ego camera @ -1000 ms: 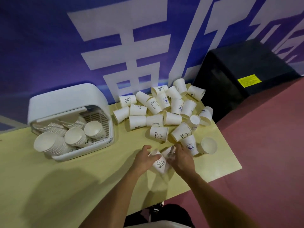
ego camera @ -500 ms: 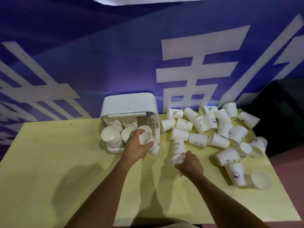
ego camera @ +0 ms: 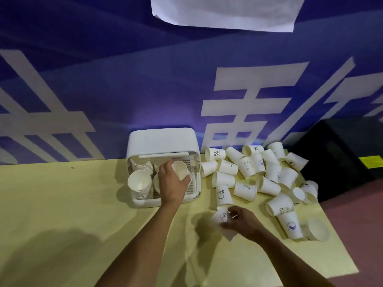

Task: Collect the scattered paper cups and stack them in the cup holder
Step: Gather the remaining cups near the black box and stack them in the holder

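Two cups are in hand. The left hand (ego camera: 173, 184) grips a plain cup (ego camera: 179, 170) by its side, mouth turned toward the camera, at the open front of the holder (ego camera: 163, 139) and over the grille on its right half. The right hand (ego camera: 243, 223) curls its fingers round a printed cup (ego camera: 220, 218), which is tilted and low over the table (ego camera: 62, 220). Whether that cup touches the surface I cannot tell.

The holder is a white rounded box standing at the back of the table, near the wall. On its left side a stack (ego camera: 139, 183) of nested cups lies with its mouth facing out. More cups sit behind it and beside it, partly hidden by the left hand, which covers the middle of the opening.

The table is pale yellow and carries the dark shadows of both arms. Behind it hangs a blue banner (ego camera: 103, 90) with large white characters, and a white sheet (ego camera: 223, 11) hangs at the top. A black box (ego camera: 342, 154) with a yellow label stands to the right of the table on a reddish floor (ego camera: 362, 235).

Right of the holder lies the pile (ego camera: 267, 168), many cups touching and overlapping, most on their sides and a few upside down. An upside-down Bear cup (ego camera: 223, 194) stands just beyond the right hand's fingers, between that hand and the rest of the pile. Another cup (ego camera: 317, 228) lies at the pile's near right end, close to the table's right edge.
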A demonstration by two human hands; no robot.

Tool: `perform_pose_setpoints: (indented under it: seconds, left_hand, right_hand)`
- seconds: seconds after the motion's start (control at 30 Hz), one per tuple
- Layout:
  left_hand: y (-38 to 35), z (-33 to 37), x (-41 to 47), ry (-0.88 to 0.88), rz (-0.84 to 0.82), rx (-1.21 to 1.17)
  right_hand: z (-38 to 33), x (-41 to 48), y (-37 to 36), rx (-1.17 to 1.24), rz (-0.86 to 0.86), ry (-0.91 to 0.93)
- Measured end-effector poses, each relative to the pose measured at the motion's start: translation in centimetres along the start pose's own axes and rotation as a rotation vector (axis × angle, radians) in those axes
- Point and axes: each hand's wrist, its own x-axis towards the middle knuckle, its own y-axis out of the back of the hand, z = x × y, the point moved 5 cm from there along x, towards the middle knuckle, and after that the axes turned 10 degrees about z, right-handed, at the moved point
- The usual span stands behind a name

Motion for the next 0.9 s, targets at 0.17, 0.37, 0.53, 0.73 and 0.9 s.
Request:
perform_pose_setpoints:
  seconds: [0.17, 0.37, 0.53, 0.73, 0.9]
  left_hand:
    - [-0.6, -0.8, 0.4, 0.01, -0.093, 0.055]
    - [-0.3, -1.6, 0.2, -0.011, -0.171, 0.072]
    - [-0.6, -2.0, -0.6, 0.092, -0.252, -0.016]
    - [-2.6, -1.4, -3.1, 0.335, -0.469, -0.241]
    - [-2.7, -0.8, -3.2, 0.293, -0.398, -0.145]
  right_hand:
    - [-1.5, 0.2, 0.2, 0.134, 0.058, 0.007]
    - [-4.5, 2.7, 1.2, 0.222, 0.132, 0.098]
    - [-7.0, 4.2, 1.4, 0.306, 0.107, 0.182]
    - [-8.9, 5.3, 0.7, 0.33, 0.018, 0.315]
    - [-9.4, 5.7, -0.3, 0.359, -0.034, 0.377]
